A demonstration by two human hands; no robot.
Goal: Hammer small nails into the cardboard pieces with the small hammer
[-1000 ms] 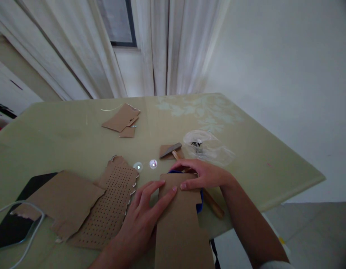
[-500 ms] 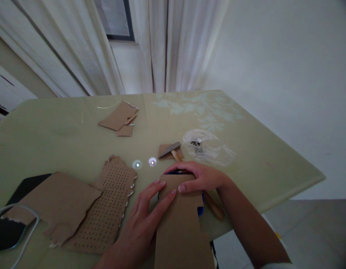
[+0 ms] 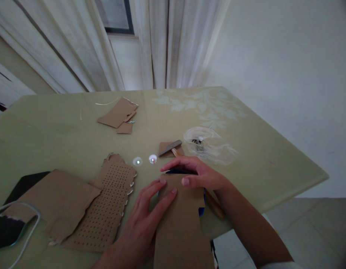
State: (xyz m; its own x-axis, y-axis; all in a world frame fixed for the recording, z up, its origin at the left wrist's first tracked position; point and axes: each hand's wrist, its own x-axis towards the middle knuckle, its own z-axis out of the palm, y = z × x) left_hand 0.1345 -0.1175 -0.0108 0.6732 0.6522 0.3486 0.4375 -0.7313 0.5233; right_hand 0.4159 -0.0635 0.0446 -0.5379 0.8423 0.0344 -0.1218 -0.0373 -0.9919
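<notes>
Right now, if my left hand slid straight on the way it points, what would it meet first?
Probably your right hand, thumb first: the left hand, resting on the cardboard, points towards it, though depth is hard to judge.
</notes>
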